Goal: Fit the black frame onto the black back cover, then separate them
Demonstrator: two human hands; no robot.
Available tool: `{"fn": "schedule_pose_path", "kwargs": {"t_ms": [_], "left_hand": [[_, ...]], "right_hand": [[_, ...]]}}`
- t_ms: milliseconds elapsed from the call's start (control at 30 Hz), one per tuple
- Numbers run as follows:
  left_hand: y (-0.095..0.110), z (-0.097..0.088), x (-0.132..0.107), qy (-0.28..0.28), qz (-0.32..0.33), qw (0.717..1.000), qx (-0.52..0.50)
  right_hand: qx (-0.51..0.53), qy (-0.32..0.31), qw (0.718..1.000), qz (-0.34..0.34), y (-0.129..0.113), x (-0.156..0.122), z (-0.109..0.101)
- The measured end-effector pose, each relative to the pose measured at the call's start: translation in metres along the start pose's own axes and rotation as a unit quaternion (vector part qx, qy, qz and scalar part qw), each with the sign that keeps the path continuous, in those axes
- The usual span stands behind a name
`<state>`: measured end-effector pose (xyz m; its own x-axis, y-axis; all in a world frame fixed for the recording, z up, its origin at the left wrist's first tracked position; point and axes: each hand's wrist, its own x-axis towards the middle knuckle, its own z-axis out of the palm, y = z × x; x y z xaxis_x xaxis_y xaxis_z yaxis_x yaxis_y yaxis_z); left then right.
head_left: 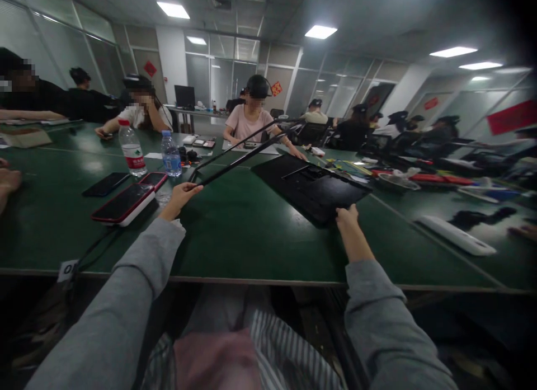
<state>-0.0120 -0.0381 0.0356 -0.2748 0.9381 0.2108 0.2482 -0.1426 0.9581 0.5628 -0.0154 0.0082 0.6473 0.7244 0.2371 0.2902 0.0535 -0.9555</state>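
My left hand (pixel 181 197) is closed on the near corner of a thin black rectangular frame (pixel 247 149), held raised above the green table (pixel 235 228) and reaching away to the far right. My right hand (pixel 348 217) grips the near edge of a flat black panel (pixel 312 186) that lies on the table. Both arms are in grey sleeves.
To the left lie a red-edged phone on a white base (pixel 125 203), another phone (pixel 153 180) and a black phone (pixel 106 184), plus two water bottles (pixel 132 149). A white bar (pixel 457 235) and assorted parts sit at right. Several people sit along the far side.
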Motion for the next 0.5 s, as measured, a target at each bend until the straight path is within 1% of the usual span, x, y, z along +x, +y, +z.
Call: {"fn": "schedule_pose_path", "kwargs": {"t_ms": [33,100,167,267,333,367,433,500], "left_hand": [[0.0,0.0,0.0,0.005,-0.005,1.0,-0.01],[0.001,-0.001,0.0,0.009,-0.012,1.0,-0.026],[0.001,-0.001,0.0,0.002,-0.011,1.0,-0.029],[0.001,-0.001,0.001,-0.003,0.001,1.0,-0.019],[0.0,-0.001,0.003,0.004,0.014,1.0,0.002],[0.0,-0.001,0.004,0.007,0.019,1.0,0.015],[0.0,-0.001,0.004,0.006,0.033,0.999,0.036],[0.001,-0.002,0.004,-0.005,0.054,0.997,0.052]], "right_hand": [[0.018,0.0,0.999,0.037,0.0,0.001,0.004],[0.055,-0.027,0.994,0.09,0.0,0.001,0.011],[0.076,-0.076,0.986,0.126,-0.004,-0.002,0.015],[0.054,-0.172,0.971,0.156,-0.01,-0.009,0.021],[0.037,-0.219,0.965,0.139,-0.012,-0.013,0.028],[0.028,-0.218,0.968,0.121,-0.011,-0.014,0.033],[0.002,-0.192,0.978,0.082,-0.007,-0.015,0.045],[-0.023,-0.18,0.982,0.052,0.0,-0.013,0.054]]}}
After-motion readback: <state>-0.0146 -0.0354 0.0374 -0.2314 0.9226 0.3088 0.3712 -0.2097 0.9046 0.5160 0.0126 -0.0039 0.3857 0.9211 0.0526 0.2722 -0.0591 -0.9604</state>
